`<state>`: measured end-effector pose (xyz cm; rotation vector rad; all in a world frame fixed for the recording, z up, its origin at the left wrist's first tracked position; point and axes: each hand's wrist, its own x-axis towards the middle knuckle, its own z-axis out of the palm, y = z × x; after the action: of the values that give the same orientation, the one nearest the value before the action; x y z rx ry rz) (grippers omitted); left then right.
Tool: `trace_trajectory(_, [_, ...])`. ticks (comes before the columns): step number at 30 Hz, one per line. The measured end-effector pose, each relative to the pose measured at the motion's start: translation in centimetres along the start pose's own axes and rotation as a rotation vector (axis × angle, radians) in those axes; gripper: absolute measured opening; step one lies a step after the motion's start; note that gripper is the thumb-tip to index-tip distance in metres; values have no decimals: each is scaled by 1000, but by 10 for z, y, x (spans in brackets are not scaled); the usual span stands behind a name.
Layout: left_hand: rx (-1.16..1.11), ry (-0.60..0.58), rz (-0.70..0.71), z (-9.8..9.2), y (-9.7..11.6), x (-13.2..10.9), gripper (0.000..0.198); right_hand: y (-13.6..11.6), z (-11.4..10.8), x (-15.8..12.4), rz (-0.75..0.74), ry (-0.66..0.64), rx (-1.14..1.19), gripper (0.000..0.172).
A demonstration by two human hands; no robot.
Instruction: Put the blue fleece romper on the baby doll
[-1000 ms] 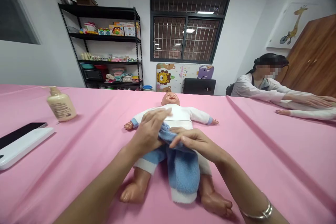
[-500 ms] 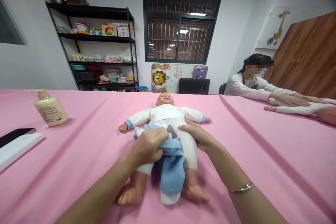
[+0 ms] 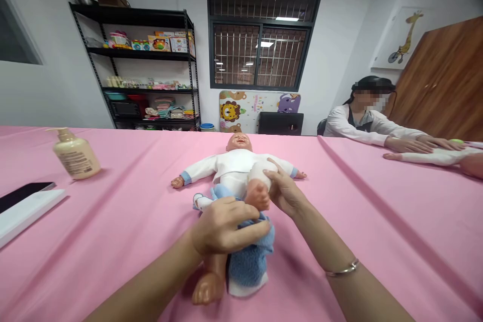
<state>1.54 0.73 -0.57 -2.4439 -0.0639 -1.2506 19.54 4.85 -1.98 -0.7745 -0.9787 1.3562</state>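
A baby doll in a white top with blue cuffs lies on its back, head away from me. My right hand is wrapped round the doll's leg on the right, which is bent up with its bare foot towards me. Just below that foot, my left hand grips blue fleecy trousers, whose white-edged end hangs onto the cloth. More of the blue garment bunches round the other leg, whose bare foot rests on the table. My left fingertips are partly hidden in the fabric.
A pink cloth covers the table. To the left stand a pump bottle, a phone and a white box. At the right, a person handles another doll. Shelves stand behind.
My right hand has lifted and bent the doll's leg, which lay straight before. My left hand has shifted slightly right and down with the blue trousers, its fingers now more outstretched.
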Motion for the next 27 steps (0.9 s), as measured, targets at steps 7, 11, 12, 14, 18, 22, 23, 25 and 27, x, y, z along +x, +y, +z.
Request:
trace_trajectory(7, [-185,-15,-488,0,-2,-2,17,3,3,-10,20,-110,-178,81])
trace_trajectory(11, [-402,-198,-832,4,-10,-1,9,6,10,-15,64,-326,-305,67])
trace_trajectory(12, [-403,-175,-880,6,-11,-1,9,7,12,-16,70,-370,-300,59])
trace_trajectory(14, [-370,-89,-959,7,-15,-3,5,6,15,-18,76,-409,-280,48])
trace_trajectory(18, [-294,-11,-1089,10,-25,-8,12,-1,17,-21,76,-496,-459,49])
trace_trajectory(22, [-295,-98,-1148,11,-36,-15,13,-6,9,-16,28,-476,-631,34])
trace_trajectory(23, [-329,-138,-1143,10,-38,-17,13,-5,6,-13,-9,-401,-646,30])
trace_trajectory(25, [-412,-231,-1117,9,-41,-20,19,-2,1,-5,-112,-217,-687,24])
trace_trajectory(27, [-447,-323,-1091,5,-42,-22,31,5,-4,2,-225,-23,-712,19])
